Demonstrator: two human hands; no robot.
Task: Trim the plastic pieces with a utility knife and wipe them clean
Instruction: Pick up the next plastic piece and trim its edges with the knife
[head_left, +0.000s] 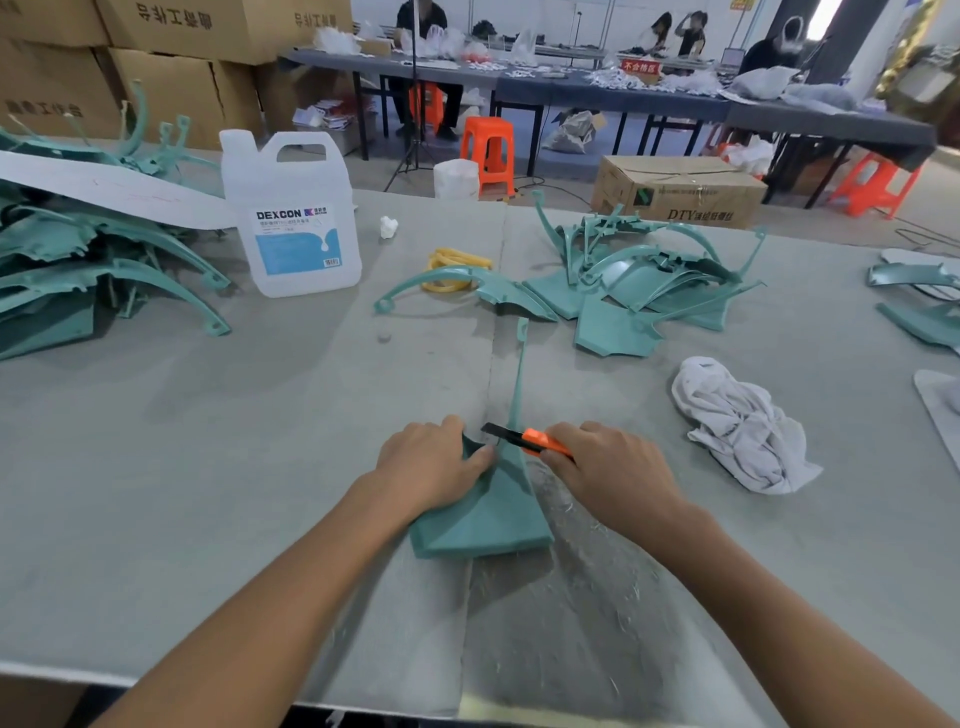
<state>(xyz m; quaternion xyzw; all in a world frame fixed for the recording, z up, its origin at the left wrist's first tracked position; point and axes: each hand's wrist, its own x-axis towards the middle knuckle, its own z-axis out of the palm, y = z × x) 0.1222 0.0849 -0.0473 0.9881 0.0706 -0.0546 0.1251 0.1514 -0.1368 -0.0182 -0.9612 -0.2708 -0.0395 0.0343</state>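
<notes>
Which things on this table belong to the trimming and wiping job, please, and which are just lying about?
Job: teal plastic piece, utility knife, white rag, piled teal pieces, probably the DEXCON jug.
Lying about: yellow loops, small white scrap, cardboard box.

Buried in the right hand (608, 467): most of the knife (530, 440), showing only its orange front and dark blade. Covered along the left edge by the left hand (431, 462): the plastic piece (493, 514). Cannot tell where blade meets plastic. Far left of the grip, cut by the frame: a pile (78, 270). Far right, likewise cut: loose pieces (919, 296). Beyond the grip, unreadable small print on the jug (291, 218); nearer, a round speck (384, 336), too small to name.
</notes>
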